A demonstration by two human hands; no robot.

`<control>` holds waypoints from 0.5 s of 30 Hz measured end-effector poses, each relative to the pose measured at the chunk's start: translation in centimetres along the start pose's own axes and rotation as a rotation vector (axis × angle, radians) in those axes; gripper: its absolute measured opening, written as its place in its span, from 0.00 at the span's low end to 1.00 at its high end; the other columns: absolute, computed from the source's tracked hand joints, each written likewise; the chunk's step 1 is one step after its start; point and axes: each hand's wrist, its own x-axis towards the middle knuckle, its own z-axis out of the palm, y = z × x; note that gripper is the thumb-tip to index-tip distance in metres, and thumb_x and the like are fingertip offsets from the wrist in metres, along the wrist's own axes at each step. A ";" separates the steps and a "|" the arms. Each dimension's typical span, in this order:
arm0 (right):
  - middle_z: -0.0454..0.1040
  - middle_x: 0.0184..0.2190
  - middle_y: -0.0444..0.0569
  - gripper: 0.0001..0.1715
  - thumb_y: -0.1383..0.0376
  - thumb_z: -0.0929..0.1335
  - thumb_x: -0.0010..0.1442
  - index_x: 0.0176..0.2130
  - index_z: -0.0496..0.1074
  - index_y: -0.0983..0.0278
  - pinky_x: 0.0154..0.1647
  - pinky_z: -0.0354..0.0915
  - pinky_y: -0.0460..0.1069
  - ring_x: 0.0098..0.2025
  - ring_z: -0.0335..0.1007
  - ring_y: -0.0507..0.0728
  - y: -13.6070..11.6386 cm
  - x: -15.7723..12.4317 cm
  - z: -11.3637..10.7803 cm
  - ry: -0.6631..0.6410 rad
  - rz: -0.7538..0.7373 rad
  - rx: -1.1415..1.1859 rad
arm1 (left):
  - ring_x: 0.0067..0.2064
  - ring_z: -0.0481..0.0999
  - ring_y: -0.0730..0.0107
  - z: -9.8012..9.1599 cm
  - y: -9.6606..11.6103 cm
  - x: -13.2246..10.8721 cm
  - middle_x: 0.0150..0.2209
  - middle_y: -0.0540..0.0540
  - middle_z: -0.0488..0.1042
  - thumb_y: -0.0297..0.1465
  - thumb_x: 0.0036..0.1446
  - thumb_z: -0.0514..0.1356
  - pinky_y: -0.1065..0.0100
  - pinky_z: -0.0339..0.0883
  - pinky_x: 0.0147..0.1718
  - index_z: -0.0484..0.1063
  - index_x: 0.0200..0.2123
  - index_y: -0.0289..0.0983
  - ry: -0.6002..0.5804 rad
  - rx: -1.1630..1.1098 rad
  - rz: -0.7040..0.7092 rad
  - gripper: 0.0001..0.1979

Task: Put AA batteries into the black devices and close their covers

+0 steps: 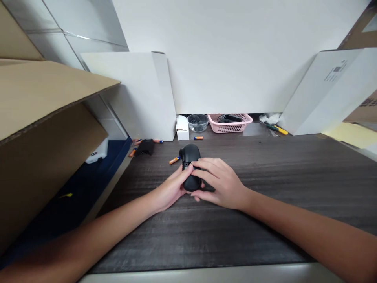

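A black object with two rounded lobes, which looks like a game controller [192,153], is held just above the dark table, turned lengthwise away from me. My left hand [173,188] grips it from the left and below, with the thumb on its middle, by a small recess. From the right, my right hand [222,182] closes on it, fingertips touching the middle and thumb near the lower end. My fingers hide part of its surface. An orange and blue battery [174,160] lies just left of it, and another battery [198,138] lies farther back.
At back left are several batteries and a black piece [145,147]. Along the back stand a small white box [182,129], a clear bowl [198,126] and a pink basket [229,127]. A yellow-handled tool [279,129] lies right. An open cardboard box [53,90] overhangs the left.
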 end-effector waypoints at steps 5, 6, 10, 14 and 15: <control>0.76 0.61 0.60 0.30 0.53 0.75 0.66 0.62 0.70 0.58 0.61 0.68 0.65 0.67 0.69 0.69 -0.1 0.1 0.3 0.042 0.068 -0.068 | 0.36 0.83 0.58 0.1 -0.1 0.0 0.38 0.42 0.81 0.49 0.68 0.64 0.60 0.80 0.33 0.72 0.61 0.42 0.023 -0.006 -0.001 0.26; 0.77 0.58 0.59 0.28 0.53 0.75 0.66 0.60 0.71 0.58 0.60 0.68 0.64 0.65 0.70 0.69 -0.1 0.1 0.3 0.043 0.075 -0.063 | 0.36 0.83 0.59 0.1 -0.1 0.0 0.38 0.42 0.80 0.49 0.68 0.64 0.59 0.80 0.33 0.72 0.60 0.41 0.034 -0.006 -0.006 0.25; 0.78 0.54 0.57 0.26 0.53 0.74 0.66 0.58 0.71 0.60 0.57 0.68 0.62 0.60 0.72 0.66 0.1 0.3 0.3 0.015 0.110 -0.048 | 0.34 0.82 0.61 0.0 -0.1 0.2 0.38 0.43 0.80 0.48 0.68 0.64 0.60 0.80 0.33 0.72 0.57 0.39 0.063 0.009 0.005 0.23; 0.74 0.59 0.60 0.35 0.49 0.75 0.63 0.62 0.69 0.61 0.58 0.67 0.63 0.61 0.70 0.68 0.0 0.3 0.4 0.015 0.136 -0.048 | 0.36 0.81 0.60 0.0 -0.4 0.2 0.39 0.45 0.78 0.47 0.64 0.68 0.62 0.79 0.31 0.72 0.56 0.40 0.078 0.044 0.023 0.25; 0.74 0.58 0.60 0.36 0.49 0.75 0.63 0.62 0.68 0.61 0.58 0.66 0.62 0.61 0.71 0.68 -0.1 0.2 0.4 0.013 0.133 -0.047 | 0.37 0.81 0.60 0.0 -0.5 0.2 0.39 0.45 0.78 0.47 0.63 0.69 0.63 0.79 0.30 0.72 0.56 0.40 0.087 0.050 0.020 0.25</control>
